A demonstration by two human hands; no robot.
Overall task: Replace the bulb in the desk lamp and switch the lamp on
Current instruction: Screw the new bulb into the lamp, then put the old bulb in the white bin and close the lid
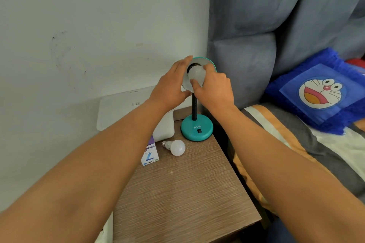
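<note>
A teal desk lamp stands at the back of the wooden bedside table, its round base (197,130) carrying a black rocker switch (199,130) and a black flexible neck. The lamp's shade (209,63) tilts toward me. A white bulb (195,76) sits in the shade's socket, unlit. My right hand (214,89) grips this bulb with thumb and fingers. My left hand (170,83) holds the shade's left rim, fingers spread around it. A second white bulb (176,147) lies loose on the table in front of the base, screw cap pointing left.
A small bulb box (150,157) lies at the table's left edge (126,193), with a white container (165,126) behind it. A white flat device (122,107) leans on the wall. A bed with a striped sheet and a blue cartoon pillow (320,90) adjoins on the right.
</note>
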